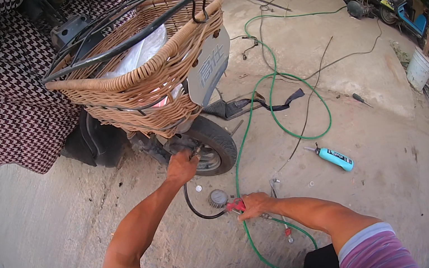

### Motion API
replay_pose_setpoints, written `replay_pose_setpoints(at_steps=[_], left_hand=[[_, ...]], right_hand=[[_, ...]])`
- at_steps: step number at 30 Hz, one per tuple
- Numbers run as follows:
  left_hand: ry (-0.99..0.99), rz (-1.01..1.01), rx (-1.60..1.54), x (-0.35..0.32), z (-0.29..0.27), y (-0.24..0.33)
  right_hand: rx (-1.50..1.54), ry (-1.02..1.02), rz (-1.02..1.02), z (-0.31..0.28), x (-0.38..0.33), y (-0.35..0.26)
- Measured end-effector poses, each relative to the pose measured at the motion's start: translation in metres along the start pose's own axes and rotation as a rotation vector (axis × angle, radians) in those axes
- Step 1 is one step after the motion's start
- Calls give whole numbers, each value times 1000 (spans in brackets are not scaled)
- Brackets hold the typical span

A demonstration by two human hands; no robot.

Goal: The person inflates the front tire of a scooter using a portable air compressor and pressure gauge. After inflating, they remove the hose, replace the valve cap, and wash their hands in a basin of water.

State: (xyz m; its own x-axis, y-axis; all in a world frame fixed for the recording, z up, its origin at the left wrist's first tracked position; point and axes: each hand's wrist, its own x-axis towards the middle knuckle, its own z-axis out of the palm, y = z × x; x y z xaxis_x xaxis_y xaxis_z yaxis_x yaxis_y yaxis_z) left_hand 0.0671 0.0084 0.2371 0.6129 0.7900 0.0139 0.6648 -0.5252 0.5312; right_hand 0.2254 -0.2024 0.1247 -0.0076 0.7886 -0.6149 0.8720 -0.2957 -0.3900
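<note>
1. I look down on concrete pavement [389,161].
2. A wicker basket [150,72] above the front wheel [218,138] holds a translucent bag [141,51].
3. A white bucket [419,68] stands by the pavement's right edge.
4. My left hand [182,168] curls at the wheel; its hold I cannot tell.
5. My right hand [256,205] is wrapped round a red inflator handle [234,205], nearer than the wheel.

2 hands [182,167] [256,205] are showing. 1 dial gauge [218,197], 1 short black hose [197,212] and 1 turquoise bottle [337,159] are showing too. 1 wicker basket [132,82], 1 screwdriver [357,97] and 1 white bucket [419,69] are also appearing.
</note>
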Motion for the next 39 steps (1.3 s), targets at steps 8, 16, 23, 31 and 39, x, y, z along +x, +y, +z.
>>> replay_pose_setpoints(at_steps=[8, 16, 23, 31, 39], left_hand=[[-47, -48, -81, 1, -2, -2], [40, 139, -62, 1, 5, -10], [-177, 85, -63, 5, -17, 13], [-408, 162, 29, 26, -24, 17], [-258, 232, 163, 19, -20, 2]], right_hand=[[-90, 135, 26, -36, -19, 10], [-116, 213, 43, -62, -40, 40], [-111, 197, 44, -58, -48, 51], [-140, 188, 27, -56, -48, 47], [-119, 173, 19, -56, -46, 40]])
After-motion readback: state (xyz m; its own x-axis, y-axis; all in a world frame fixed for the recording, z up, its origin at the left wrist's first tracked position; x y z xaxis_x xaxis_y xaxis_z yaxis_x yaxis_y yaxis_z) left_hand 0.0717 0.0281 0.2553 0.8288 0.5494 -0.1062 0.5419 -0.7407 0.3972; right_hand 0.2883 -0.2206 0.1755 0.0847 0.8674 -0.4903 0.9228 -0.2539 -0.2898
